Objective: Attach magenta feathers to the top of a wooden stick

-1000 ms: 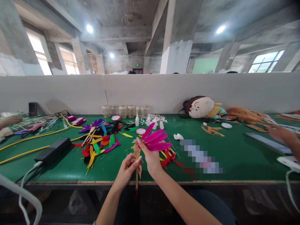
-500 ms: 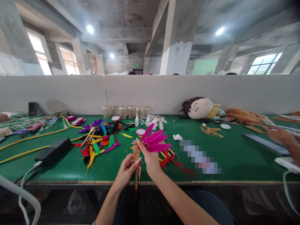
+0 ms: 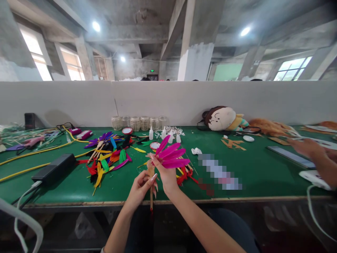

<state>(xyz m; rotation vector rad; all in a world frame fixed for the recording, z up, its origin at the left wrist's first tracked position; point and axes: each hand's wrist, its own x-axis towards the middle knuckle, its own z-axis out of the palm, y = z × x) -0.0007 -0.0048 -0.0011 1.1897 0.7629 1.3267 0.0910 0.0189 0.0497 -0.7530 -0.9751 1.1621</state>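
Magenta feathers (image 3: 171, 156) pinched by right hand (image 3: 166, 175) fingers, left hand (image 3: 138, 191) fingers gripping stick (image 3: 151, 200), pale-filled glass jars (image 3: 135, 123)

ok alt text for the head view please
The person's left hand and right hand hold a stick topped with magenta feathers over a green workbench, beside a pile of multicoloured feathers; a plush doll sits behind.

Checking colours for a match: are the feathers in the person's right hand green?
No, the feathers gripped in the right hand are magenta.
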